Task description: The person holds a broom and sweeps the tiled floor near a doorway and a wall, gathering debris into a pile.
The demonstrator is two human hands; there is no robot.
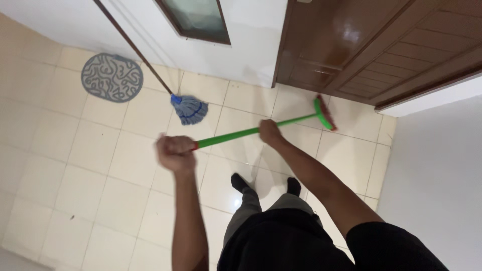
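while both fists clench it | green broom (241, 133) handle slants, head toward door (361, 45) | left hand (175, 152) | right hand (269, 131)

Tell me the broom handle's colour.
Bright green handle, red at its top end; head view.

The left hand (175, 153) is motion-blurred; the mop (190, 109) handle and the wooden door (361, 45) run off the top edge.
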